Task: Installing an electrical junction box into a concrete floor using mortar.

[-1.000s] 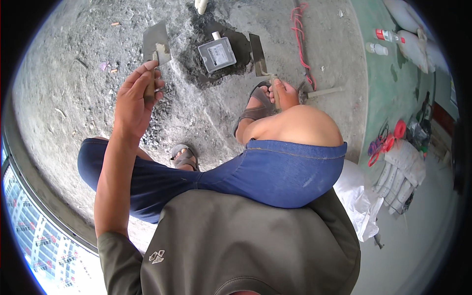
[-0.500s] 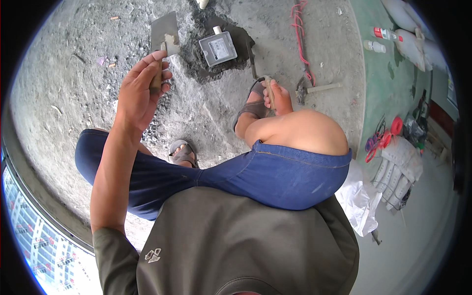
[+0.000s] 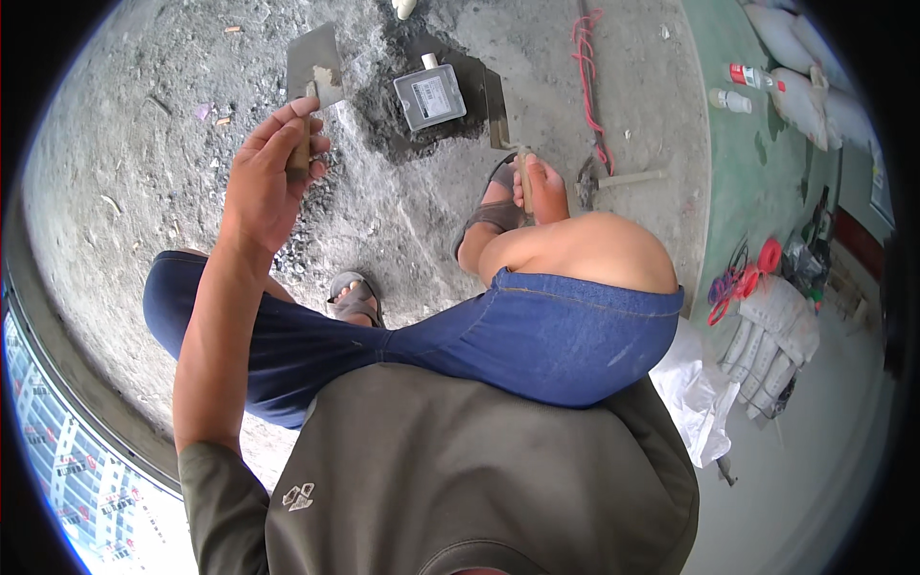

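I squat over a rough concrete floor (image 3: 144, 153). My left hand (image 3: 268, 182) is closed around the wooden handle of a steel trowel (image 3: 313, 65), whose flat blade points away from me, just left of a dark patch of wet mortar (image 3: 388, 129). A grey rectangular box (image 3: 429, 96) is set in that patch. Beyond my right knee, my right hand (image 3: 540, 187) grips the handle of a second trowel (image 3: 496, 110), with its blade at the right edge of the mortar. My right forearm is hidden behind the knee.
My sandalled feet (image 3: 355, 297) rest on the floor. A hammer (image 3: 613, 179) and a red cable (image 3: 589, 77) lie to the right of the box. On the green floor strip are two bottles (image 3: 747, 75), red tape rolls (image 3: 762, 259) and white sacks (image 3: 767, 335).
My left hand has carried its trowel farther away from me, toward the left side of the mortar patch. My right hand has kept its hold by the foot.
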Available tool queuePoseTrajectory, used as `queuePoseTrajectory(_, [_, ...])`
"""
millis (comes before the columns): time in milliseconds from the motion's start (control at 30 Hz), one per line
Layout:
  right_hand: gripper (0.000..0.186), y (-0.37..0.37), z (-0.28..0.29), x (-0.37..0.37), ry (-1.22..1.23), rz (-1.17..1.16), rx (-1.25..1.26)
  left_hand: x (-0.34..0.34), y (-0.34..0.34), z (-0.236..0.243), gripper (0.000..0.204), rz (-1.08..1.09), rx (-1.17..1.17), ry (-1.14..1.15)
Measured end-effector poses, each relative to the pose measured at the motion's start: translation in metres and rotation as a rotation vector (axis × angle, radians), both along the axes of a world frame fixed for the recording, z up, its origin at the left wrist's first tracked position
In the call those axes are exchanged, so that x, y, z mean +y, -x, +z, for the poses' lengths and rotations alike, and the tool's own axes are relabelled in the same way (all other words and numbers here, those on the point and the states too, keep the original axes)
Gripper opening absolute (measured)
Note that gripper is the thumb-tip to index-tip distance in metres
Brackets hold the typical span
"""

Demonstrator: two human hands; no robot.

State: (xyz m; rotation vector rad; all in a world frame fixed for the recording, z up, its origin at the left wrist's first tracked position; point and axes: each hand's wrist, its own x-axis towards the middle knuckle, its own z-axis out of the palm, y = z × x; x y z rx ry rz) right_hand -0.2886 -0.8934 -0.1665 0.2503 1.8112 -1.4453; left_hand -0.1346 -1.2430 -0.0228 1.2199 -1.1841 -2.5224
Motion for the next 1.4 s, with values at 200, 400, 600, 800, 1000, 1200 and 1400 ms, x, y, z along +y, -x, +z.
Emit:
queuePoseTrajectory(200, [0.032,-0.01,0.003,-0.011,-0.409,0.26,0.267,0.0,0.001,0.002,0.029,-0.01,-0.002,-0.012])
queuePoseTrajectory(400, [0.033,-0.022,0.029,-0.003,-0.509,0.334,0.358,0.001,0.001,0.007,0.033,-0.048,0.029,-0.004])
queuePoseTrajectory(600, [0.031,0.003,0.024,-0.021,-0.449,0.381,0.436,0.004,0.003,0.008,0.029,-0.043,0.034,-0.022])
queuePoseTrajectory(800, [0.033,-0.018,0.035,0.0,-0.565,0.446,0.334,-0.001,0.0,0.01,0.034,-0.046,0.05,-0.022])
queuePoseTrajectory(1000, [0.037,0.002,0.035,-0.007,-0.499,0.369,0.36,0.0,0.0,0.011,0.034,-0.042,0.041,-0.014])
queuePoseTrajectory(1200, [0.036,-0.019,0.024,0.005,-0.649,0.538,0.371,0.0,-0.002,0.012,0.035,-0.028,0.06,-0.016])
queuePoseTrajectory(1400, [0.032,-0.011,0.021,0.016,-0.618,0.538,0.34,-0.001,-0.003,0.012,0.029,-0.008,0.058,-0.021])
